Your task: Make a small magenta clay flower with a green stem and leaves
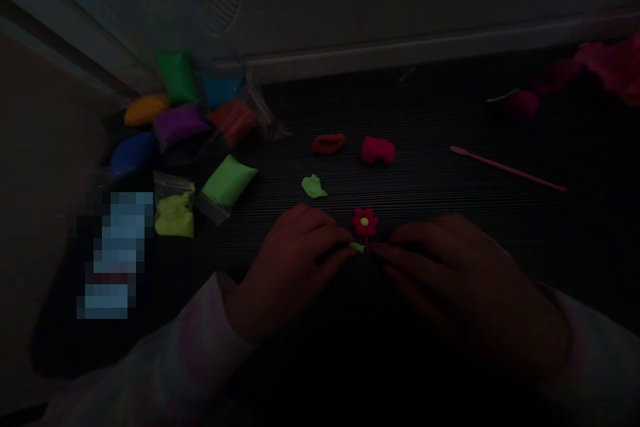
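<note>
A small clay flower (365, 221) with dark pink petals, a yellow centre and a thin brownish stem lies on the dark ribbed surface between my hands. My left hand (305, 260) is closed, its thumb and fingers pinching a small green clay leaf (357, 247) just left of the stem. From the other side my right hand (450, 273) reaches in with fingers stretched and slightly apart; one fingertip meets the stem, or lies very close to it. Beyond them are a light green clay scrap (314, 186), a red clay piece (329, 143) and a pink clay lump (378, 150).
Several clay packets, among them purple (181, 125), light green (229, 181) and yellow (175, 213), are grouped at the left. A blurred-out phone-like rectangle (117, 253) sits nearer. A pink stick tool (507, 168) and pink material (613, 70) are at the right. The view is dim.
</note>
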The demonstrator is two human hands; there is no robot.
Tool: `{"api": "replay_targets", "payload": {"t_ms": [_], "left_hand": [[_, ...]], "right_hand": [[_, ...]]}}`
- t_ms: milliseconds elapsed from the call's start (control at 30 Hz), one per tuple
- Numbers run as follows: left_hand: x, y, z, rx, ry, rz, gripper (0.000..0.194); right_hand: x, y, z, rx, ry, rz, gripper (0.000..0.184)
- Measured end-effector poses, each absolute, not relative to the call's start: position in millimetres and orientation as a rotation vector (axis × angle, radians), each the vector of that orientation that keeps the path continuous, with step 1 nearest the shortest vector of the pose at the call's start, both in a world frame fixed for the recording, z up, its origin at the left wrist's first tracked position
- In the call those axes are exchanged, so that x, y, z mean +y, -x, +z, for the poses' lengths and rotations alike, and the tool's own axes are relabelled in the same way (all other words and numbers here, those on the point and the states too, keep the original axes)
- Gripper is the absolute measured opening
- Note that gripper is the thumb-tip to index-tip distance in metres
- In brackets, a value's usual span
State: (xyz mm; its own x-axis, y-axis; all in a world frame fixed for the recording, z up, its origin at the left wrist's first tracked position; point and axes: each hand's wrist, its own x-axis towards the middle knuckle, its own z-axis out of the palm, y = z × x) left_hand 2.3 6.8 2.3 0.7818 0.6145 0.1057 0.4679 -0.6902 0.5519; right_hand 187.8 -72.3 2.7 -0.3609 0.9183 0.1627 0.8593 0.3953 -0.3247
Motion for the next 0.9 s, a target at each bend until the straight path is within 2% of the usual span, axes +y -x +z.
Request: {"api": "replay_targets", "payload": {"t_ms": [900], "left_hand": [[6.9,-3.1,3.1,0.809,-2.468,0.356,0.01]], "right_hand": [[-71.8,-186.5,3.5,-2.388,1.547,0.282,0.029]]}}
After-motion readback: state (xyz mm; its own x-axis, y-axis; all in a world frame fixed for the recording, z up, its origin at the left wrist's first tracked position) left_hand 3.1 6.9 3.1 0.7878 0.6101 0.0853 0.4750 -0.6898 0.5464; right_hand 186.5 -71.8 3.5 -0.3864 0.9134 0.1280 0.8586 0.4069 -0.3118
